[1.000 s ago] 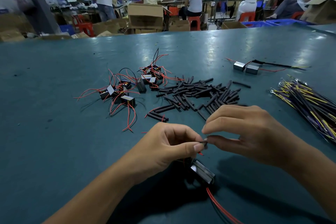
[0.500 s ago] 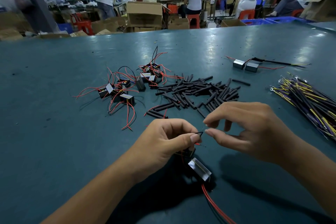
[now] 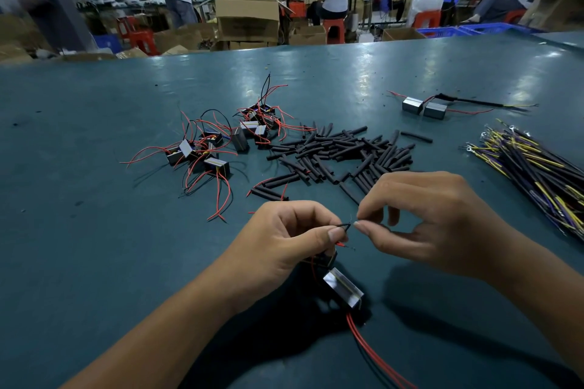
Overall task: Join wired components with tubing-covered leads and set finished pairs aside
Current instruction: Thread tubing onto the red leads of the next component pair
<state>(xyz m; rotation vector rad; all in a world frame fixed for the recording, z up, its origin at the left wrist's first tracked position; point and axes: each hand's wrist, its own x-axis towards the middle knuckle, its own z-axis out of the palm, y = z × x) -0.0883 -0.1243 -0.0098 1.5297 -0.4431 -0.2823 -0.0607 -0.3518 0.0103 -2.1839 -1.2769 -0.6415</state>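
My left hand (image 3: 284,240) pinches the thin black and red leads (image 3: 344,227) of a small boxy component. A second silver-faced component (image 3: 343,287) lies on the table just below it, red wires trailing toward me. My right hand (image 3: 426,215) has thumb and forefinger pinched together at the lead tips, a bare wire strand sticking up between them. Loose components with red and black leads (image 3: 215,148) lie at mid-left. A heap of black tubing pieces (image 3: 341,155) sits in the middle. One joined pair (image 3: 425,107) lies at the far right.
A bundle of yellow, purple and black wires with ring terminals (image 3: 537,174) lies along the right edge of the teal table (image 3: 94,230). Cardboard boxes (image 3: 248,19), red stools and several seated or standing people are beyond the table's far edge.
My hands have drawn slightly apart, so the lead tips now show between them. The view has shifted a little downward.
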